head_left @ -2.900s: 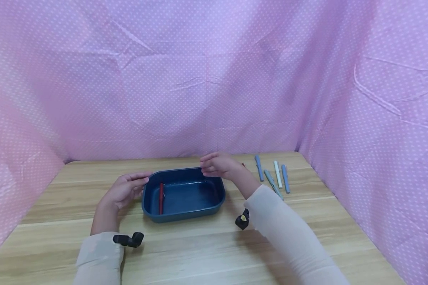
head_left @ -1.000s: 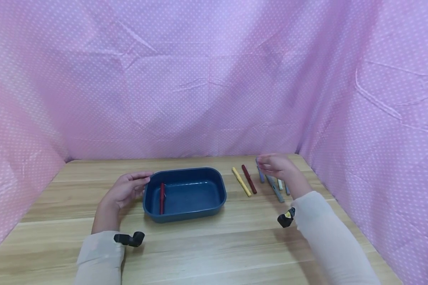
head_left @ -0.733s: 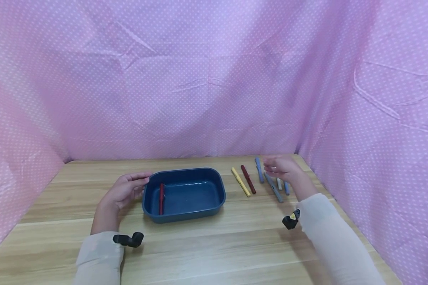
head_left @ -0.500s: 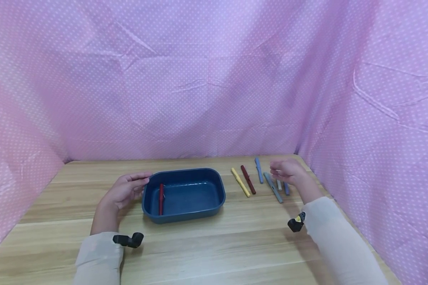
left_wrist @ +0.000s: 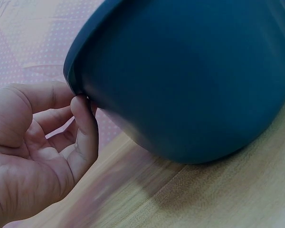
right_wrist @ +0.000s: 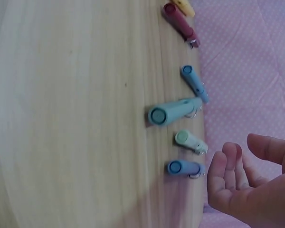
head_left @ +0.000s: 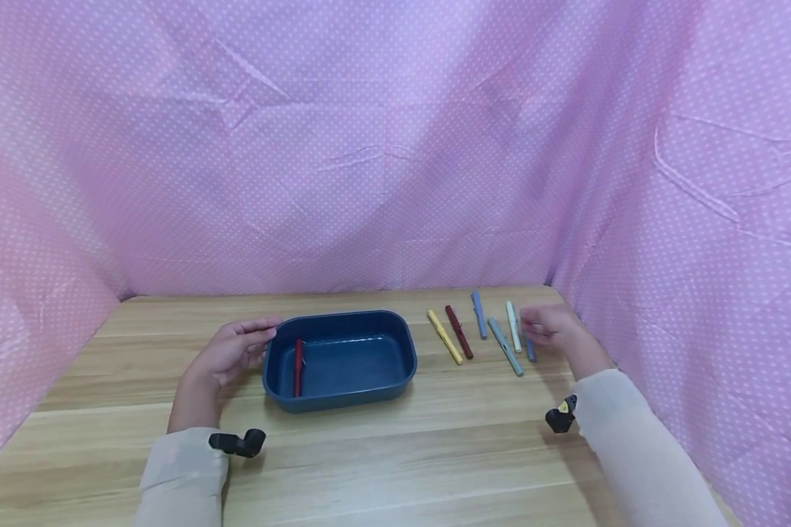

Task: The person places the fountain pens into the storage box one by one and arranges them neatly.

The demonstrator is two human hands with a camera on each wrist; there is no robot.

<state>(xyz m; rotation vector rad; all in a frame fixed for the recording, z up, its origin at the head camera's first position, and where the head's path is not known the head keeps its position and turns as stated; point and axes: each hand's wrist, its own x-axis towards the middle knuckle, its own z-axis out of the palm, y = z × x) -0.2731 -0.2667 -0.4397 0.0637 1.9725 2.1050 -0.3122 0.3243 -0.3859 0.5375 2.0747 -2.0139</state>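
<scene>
A dark blue rectangular box point(head_left: 339, 401) stands on the table with one dark red pen point(head_left: 298, 368) lying inside near its left end. My left hand point(head_left: 234, 351) pinches the box's left rim, thumb and fingertips meeting at the lip in the left wrist view. Over the rightmost blue pen point(head_left: 531, 351), my right hand point(head_left: 550, 326) hovers with relaxed fingers and nothing between them, covering part of that pen in the head view. Beside it lie a pale green pen point(head_left: 513, 327), a grey-green pen point(head_left: 504, 347) and another blue pen point(head_left: 479, 316).
Between the box and those pens lie a yellow pen point(head_left: 444, 337) and a second dark red pen point(head_left: 458, 332). Pink dotted cloth point(head_left: 343, 219) hangs behind and on both sides of the wooden table point(head_left: 343, 468).
From above the box's far right corner, my right hand has moved right, across the pens, to the rightmost blue one. My left hand and the box stay in place.
</scene>
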